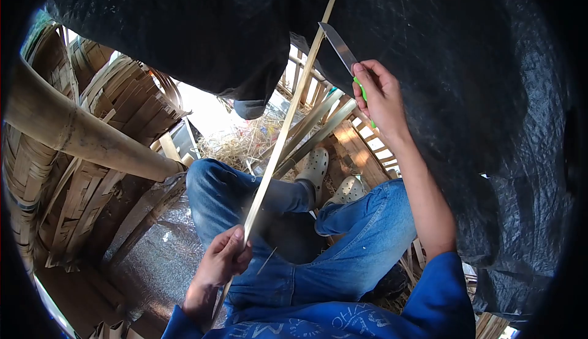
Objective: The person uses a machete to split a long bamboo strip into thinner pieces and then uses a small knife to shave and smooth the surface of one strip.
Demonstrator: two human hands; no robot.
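Note:
A long, pale bamboo strip (283, 137) slants from my lap up to the top of the view. Low on it, my left hand (224, 257) is closed around the strip, thumb on top. My right hand (381, 97) grips a knife (340, 46) by its green handle, most of which the fingers cover. The blade's tip meets the edge of the strip near its far end. A thin sliver (266, 261) shows over my jeans, just right of my left hand.
Woven bamboo baskets (131, 91) and a thick bamboo pole (86, 132) stand at left. Black plastic sheeting (478, 94) hangs above and at right. Split bamboo lengths (315, 133) lean beyond my clogs (314, 168), near a heap of shavings (245, 135).

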